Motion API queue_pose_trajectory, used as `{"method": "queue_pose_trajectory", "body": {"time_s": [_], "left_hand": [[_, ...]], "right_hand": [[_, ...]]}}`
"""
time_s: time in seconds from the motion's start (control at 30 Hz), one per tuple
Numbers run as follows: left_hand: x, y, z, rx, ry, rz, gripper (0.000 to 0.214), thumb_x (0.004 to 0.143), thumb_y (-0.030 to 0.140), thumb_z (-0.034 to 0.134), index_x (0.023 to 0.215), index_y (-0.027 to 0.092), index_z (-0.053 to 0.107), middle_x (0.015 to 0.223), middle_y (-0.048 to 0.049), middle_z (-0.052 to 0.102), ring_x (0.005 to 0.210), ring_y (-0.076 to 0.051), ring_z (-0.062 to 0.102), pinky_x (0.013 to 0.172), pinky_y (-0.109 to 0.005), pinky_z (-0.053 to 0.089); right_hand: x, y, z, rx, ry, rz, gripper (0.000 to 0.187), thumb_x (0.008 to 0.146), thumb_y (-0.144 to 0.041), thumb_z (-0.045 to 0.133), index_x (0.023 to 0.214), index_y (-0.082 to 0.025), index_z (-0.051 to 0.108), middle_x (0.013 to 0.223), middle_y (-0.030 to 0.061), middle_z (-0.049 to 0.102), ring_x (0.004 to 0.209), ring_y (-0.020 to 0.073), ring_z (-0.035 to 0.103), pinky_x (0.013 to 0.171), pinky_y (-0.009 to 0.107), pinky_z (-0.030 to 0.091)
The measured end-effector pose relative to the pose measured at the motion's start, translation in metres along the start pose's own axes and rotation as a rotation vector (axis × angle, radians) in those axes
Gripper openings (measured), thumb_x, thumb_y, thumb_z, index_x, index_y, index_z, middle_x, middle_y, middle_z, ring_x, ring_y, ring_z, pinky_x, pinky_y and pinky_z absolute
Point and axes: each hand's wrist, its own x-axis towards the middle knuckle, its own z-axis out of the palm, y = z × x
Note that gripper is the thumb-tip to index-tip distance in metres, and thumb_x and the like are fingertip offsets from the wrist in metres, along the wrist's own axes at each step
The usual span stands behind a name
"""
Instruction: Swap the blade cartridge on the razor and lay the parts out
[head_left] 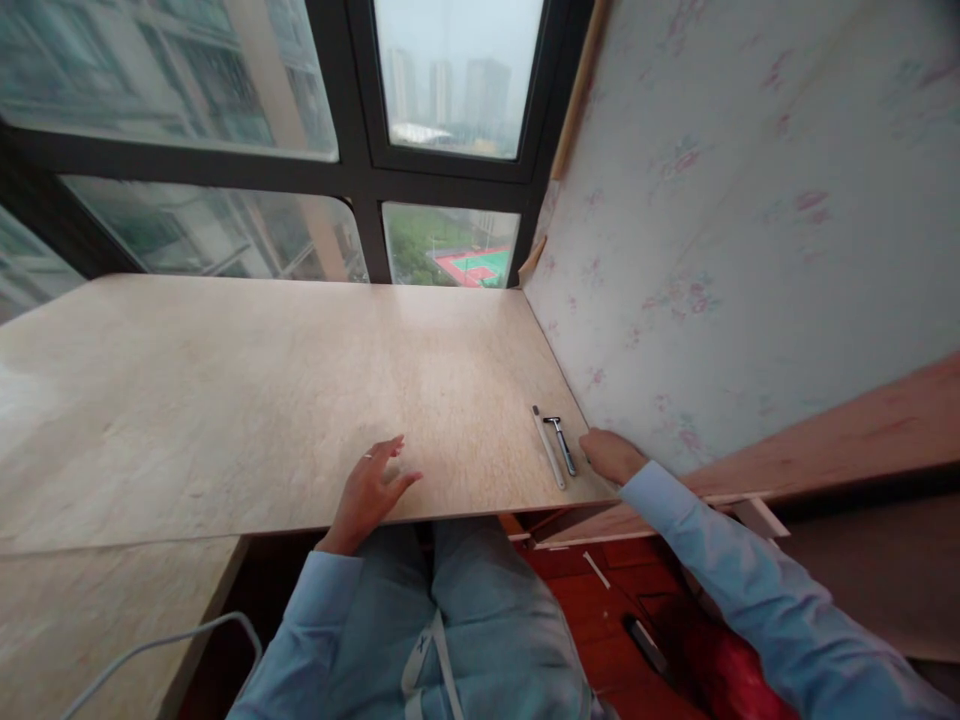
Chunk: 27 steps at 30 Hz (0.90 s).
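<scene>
A razor [565, 450] with a dark handle and a crosswise head lies on the pale stone-look tabletop [247, 400], close to the right wall. Just left of it, nearly parallel, is a slim white stick with a dark end [548, 448], perhaps a toothbrush. My right hand [611, 456] rests at the table's right edge against the wall, beside the razor. Its fingers are curled, and whatever they may hold is hidden. Over the front edge of the table, my left hand [371, 495] is open, thumb and fingers apart, holding nothing.
A dark-framed window [367, 170] stands behind the table, and a floral-papered wall [720, 250] bounds the right. A pale cable [157, 642] crosses the lower-left surface. Below lie a reddish floor [585, 620], a dark elongated object [645, 642] and something red [739, 670].
</scene>
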Motion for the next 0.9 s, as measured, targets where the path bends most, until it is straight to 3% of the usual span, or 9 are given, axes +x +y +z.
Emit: {"method": "queue_pose_trajectory", "body": {"time_s": [0.17, 0.33, 0.53, 0.9], "left_hand": [[0.0, 0.041, 0.028, -0.092, -0.037, 0.081, 0.053, 0.082, 0.049, 0.064, 0.126, 0.022, 0.052, 0.108, -0.0083, 0.065, 0.096, -0.022, 0.066, 0.083, -0.038, 0.055], [0.003, 0.066, 0.055, -0.186, -0.127, 0.115, 0.051, 0.083, 0.047, 0.064, 0.126, 0.023, 0.051, 0.111, -0.0081, 0.064, 0.099, -0.022, 0.065, 0.085, -0.039, 0.055], [0.004, 0.083, 0.072, -0.256, -0.2, 0.098, 0.051, 0.081, 0.044, 0.066, 0.126, 0.023, 0.052, 0.112, -0.0082, 0.064, 0.1, -0.022, 0.065, 0.088, -0.04, 0.054], [0.005, 0.101, 0.094, -0.284, -0.177, 0.122, 0.048, 0.083, 0.042, 0.065, 0.125, 0.023, 0.052, 0.119, -0.0093, 0.058, 0.095, -0.02, 0.065, 0.083, -0.037, 0.056]], "right_hand": [[0.002, 0.003, 0.001, 0.005, -0.015, -0.011, 0.03, 0.085, 0.003, 0.048, 0.101, -0.004, 0.072, 0.106, 0.0252, 0.07, 0.102, 0.0284, 0.069, 0.082, 0.031, 0.05], [0.005, 0.007, 0.001, 0.005, -0.016, -0.015, 0.03, 0.082, 0.002, 0.051, 0.102, -0.005, 0.072, 0.105, 0.024, 0.071, 0.102, 0.0281, 0.069, 0.081, 0.03, 0.051], [0.007, 0.01, 0.003, 0.007, 0.007, -0.015, 0.029, 0.084, -0.001, 0.051, 0.103, -0.007, 0.072, 0.105, 0.0236, 0.071, 0.099, 0.0278, 0.07, 0.08, 0.031, 0.052], [-0.009, 0.012, -0.002, 0.072, 0.14, -0.087, 0.022, 0.084, -0.013, 0.056, 0.099, -0.004, 0.069, 0.103, 0.0232, 0.068, 0.095, 0.0286, 0.067, 0.079, 0.032, 0.048]]}}
